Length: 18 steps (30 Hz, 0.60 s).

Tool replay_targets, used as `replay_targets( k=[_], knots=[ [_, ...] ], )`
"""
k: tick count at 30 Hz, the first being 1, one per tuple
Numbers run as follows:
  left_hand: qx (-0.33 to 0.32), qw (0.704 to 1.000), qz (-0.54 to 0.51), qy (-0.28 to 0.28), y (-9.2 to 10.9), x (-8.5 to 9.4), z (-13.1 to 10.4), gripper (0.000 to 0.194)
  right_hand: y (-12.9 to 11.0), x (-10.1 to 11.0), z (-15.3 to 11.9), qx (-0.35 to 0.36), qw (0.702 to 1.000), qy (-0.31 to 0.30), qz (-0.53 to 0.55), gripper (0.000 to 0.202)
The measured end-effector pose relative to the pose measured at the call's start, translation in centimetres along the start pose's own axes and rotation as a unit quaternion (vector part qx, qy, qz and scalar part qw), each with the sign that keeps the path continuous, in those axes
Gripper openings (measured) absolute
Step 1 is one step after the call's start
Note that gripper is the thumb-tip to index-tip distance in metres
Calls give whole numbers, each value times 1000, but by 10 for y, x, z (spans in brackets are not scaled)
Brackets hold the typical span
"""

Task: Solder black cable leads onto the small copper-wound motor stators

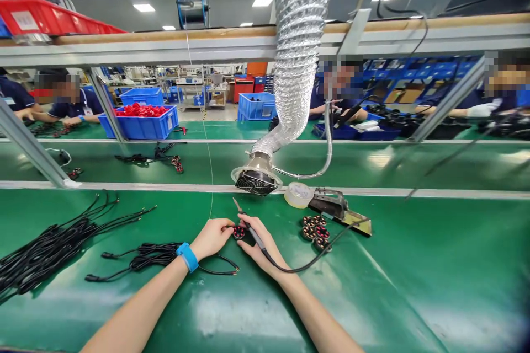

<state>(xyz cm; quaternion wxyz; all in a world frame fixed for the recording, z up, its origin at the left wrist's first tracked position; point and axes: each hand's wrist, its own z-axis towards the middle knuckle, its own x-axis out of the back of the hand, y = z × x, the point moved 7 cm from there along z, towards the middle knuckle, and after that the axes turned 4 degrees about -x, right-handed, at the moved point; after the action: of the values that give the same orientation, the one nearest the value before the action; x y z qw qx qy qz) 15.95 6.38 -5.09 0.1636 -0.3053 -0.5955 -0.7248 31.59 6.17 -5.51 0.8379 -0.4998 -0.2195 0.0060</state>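
Note:
In the head view, my left hand (213,238), with a blue wristband (187,257), has its fingers closed at the left edge of a small round black-and-red part (239,231). My right hand (265,251) holds a soldering iron (253,235), its tip pointing away above the part. The right fingertips and thumb are close around the part's right side. A thin solder wire (211,171) hangs down behind my left hand. A bundle of black cables (155,256) lies under and beside my left wrist, with bare ends near the middle.
Several similar round parts (315,231) lie to the right, near a tape roll (298,195) and a soldering iron stand (342,209). A fume duct (256,174) hangs ahead. More black cables (49,248) lie left. People sit beyond the blue bins (143,124).

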Motion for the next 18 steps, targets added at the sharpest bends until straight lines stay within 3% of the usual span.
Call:
replay_targets(
  k=[12, 18],
  knots=[
    [-9, 998, 52, 45, 9, 9, -5, 15, -3, -2, 6, 4, 1000, 4, 1, 57],
    [18, 992, -101, 76, 9, 7, 4, 9, -6, -4, 7, 11, 1000, 8, 6, 50]
  ],
)
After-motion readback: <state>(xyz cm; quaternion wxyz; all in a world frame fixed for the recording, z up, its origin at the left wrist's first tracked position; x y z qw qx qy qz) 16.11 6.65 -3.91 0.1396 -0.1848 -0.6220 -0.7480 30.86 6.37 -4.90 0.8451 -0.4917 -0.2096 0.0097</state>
